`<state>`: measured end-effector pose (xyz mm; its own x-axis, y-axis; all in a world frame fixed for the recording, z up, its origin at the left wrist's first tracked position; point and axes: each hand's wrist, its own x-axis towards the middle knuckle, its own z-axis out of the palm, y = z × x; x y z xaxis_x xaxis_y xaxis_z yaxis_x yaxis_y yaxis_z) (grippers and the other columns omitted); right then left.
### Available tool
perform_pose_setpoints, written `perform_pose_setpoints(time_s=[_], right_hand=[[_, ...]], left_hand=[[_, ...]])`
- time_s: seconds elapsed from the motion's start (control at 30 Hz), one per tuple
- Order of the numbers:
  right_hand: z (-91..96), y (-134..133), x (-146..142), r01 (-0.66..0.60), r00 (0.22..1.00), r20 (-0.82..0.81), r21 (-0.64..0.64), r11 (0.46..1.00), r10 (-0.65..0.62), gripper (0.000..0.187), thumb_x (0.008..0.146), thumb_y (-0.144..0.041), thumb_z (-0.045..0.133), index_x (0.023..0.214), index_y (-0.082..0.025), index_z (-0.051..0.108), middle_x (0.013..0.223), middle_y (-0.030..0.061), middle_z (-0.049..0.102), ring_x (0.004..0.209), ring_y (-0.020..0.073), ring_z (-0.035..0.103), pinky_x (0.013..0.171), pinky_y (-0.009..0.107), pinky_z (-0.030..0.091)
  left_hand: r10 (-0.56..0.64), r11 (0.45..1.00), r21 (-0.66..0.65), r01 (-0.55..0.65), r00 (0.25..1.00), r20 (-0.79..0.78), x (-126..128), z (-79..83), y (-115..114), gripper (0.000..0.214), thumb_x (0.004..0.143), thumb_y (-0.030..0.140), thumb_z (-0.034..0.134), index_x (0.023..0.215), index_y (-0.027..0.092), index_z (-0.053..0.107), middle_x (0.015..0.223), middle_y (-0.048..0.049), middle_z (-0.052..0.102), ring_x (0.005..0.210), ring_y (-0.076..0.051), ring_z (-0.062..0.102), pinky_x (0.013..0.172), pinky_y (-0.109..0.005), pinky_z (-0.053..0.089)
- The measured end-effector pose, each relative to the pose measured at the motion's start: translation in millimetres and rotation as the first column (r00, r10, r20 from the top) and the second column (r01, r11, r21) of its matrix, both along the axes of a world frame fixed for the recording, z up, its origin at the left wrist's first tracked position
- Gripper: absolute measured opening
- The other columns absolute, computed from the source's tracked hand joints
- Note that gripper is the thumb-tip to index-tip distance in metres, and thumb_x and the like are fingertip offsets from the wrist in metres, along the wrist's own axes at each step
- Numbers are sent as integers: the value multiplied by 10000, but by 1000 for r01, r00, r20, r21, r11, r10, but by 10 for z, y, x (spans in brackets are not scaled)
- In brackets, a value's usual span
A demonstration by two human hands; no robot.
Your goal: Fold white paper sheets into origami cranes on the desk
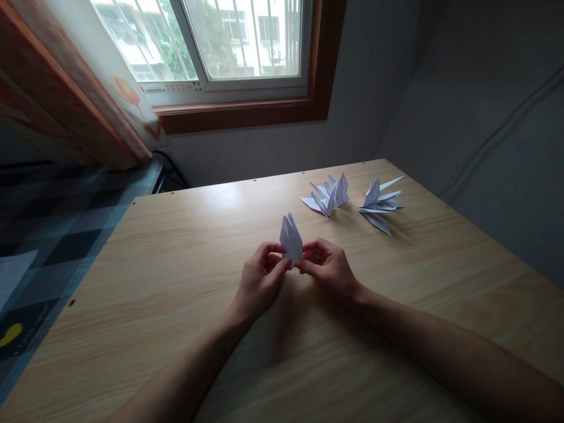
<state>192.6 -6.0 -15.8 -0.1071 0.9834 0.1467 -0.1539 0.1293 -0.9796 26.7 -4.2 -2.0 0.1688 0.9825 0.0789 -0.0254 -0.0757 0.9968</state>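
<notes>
A small folded white paper piece (291, 238) stands upright with its points up, just above the middle of the wooden table (176, 276). My left hand (259, 281) pinches its lower left edge with thumb and fingers. My right hand (328, 265) pinches its lower right edge, fingers curled. Both hands meet at the base of the paper. Farther back on the right lie two finished white folded paper shapes with spread pointed flaps, one nearer the middle (328, 197) and one to its right (381, 205).
A window with a wooden frame (247, 114) is behind the table, with a patterned curtain (110, 106) at the left. A checked cloth surface (48, 235) lies left of the table. Grey walls close in at the back and right.
</notes>
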Motion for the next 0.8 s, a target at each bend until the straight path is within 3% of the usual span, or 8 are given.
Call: perform_pose_setpoints(time_s=[0.13,0.3,0.53,0.8], right_hand=[[5,-16,15,-22,992,127,124,992,6,280,691,-374,814,811,-191,640,773,6,646,683,140,612,621,269,501],[32,2,34,-57,967,255,297,953,-22,283,705,-400,799,855,-200,665,1116,71,598,964,199,594,751,304,497],[60,-11,51,-56,906,410,350,935,-99,221,738,-335,772,895,-230,657,964,27,674,922,208,580,809,335,449],[55,-34,25,4,901,402,366,931,-162,230,731,-274,772,914,-236,637,948,21,688,878,204,584,756,328,449]], left_hand=[[-116,993,-29,118,992,46,-18,-14,0,308,758,359,740,935,168,575,742,-22,687,660,-151,641,606,-249,478],[-203,979,-12,204,977,65,-11,26,-17,303,738,302,764,919,163,565,873,-48,701,792,-168,655,716,-276,499],[-195,980,-31,197,979,58,-4,38,-34,268,769,316,737,910,148,582,876,-45,685,757,-149,636,672,-251,491],[-140,990,-20,141,989,44,9,30,-45,252,779,355,722,907,158,631,830,-46,697,758,-172,659,670,-270,526]])
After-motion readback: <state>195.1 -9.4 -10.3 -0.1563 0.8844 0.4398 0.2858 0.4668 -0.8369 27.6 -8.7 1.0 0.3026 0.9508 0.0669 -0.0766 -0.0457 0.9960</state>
